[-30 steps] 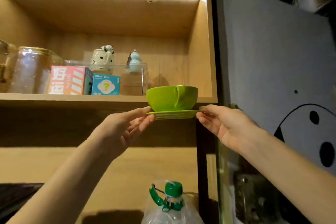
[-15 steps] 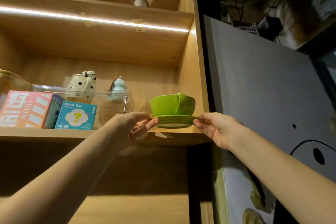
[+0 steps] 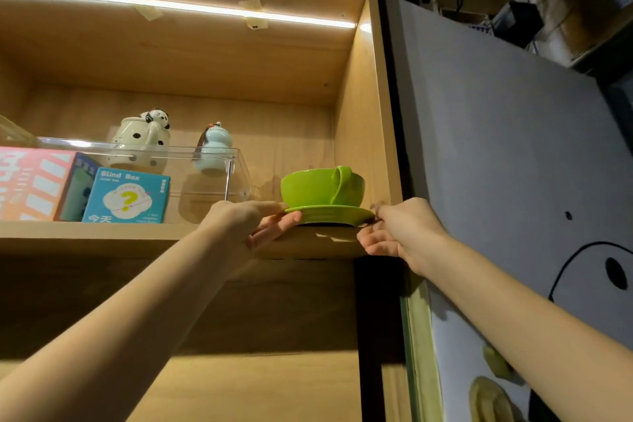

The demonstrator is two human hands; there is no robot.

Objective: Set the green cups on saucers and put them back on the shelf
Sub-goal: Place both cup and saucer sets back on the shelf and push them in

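Note:
A green cup (image 3: pixel 320 187) stands upright on a green saucer (image 3: pixel 334 214), its handle turned toward me. The saucer rests at the right end of the wooden shelf (image 3: pixel 144 238), close to the cabinet's side wall. My left hand (image 3: pixel 255 221) pinches the saucer's left rim, thumb on top and fingers beneath. My right hand (image 3: pixel 399 228) holds the saucer's right rim with its fingertips. No second cup or saucer is in view.
Left of the cup stands a clear plastic bin (image 3: pixel 191 169) holding a panda teapot (image 3: pixel 144 139) and a pale blue gourd bottle (image 3: pixel 214 149). A teal Blind Box carton (image 3: pixel 126 195) and a pink box (image 3: pixel 32 183) sit at the shelf front. A grey panel (image 3: pixel 507 154) stands to the right.
Both hands have carried the cup and saucer up from below the shelf edge and onto the shelf's right end. My view has tilted upward.

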